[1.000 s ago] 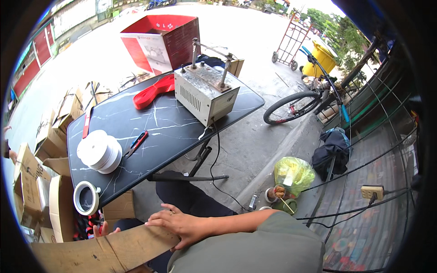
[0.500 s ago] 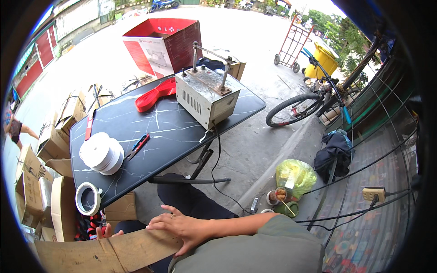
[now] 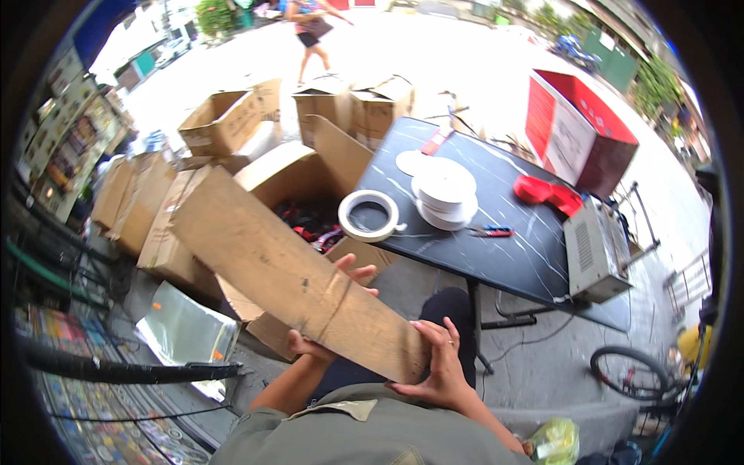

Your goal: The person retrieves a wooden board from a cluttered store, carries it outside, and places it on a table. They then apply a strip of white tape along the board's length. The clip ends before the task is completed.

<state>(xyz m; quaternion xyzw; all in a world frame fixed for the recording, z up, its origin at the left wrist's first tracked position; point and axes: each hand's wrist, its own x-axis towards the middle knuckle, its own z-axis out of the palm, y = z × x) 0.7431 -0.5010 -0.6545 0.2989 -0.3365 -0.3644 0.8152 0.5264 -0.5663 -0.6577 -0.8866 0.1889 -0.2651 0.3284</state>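
My right hand [image 3: 442,356] clamps the near end of the board [image 3: 294,271], thumb at one edge and fingers over the corner. My left hand [image 3: 312,350] is on it too, farther along, its thumb at the near edge and its fingertips showing past the far one; the palm is hidden underneath, so I cannot tell how firmly it presses. The hands are apart, with the board between them, slanting up and away to my left above my lap.

Half a second ago the board lay low at the left of my view, with only the left fingertips showing behind it. Now I face farther left and its whole length shows, so both ends are in sight as I handle it.

Beyond it, partly covered, is the open carton [image 3: 287,170] with red and black things [image 3: 318,229] inside. Plastic sheets [image 3: 186,325] lie to the left. The table [image 3: 511,260] now sits to my right, bearing the tape roll [image 3: 346,215], white spools [image 3: 444,190], snips [image 3: 492,232], red strap [image 3: 546,194] and metal machine [image 3: 593,252]. Farther out, a person [image 3: 310,23] walks across the road.
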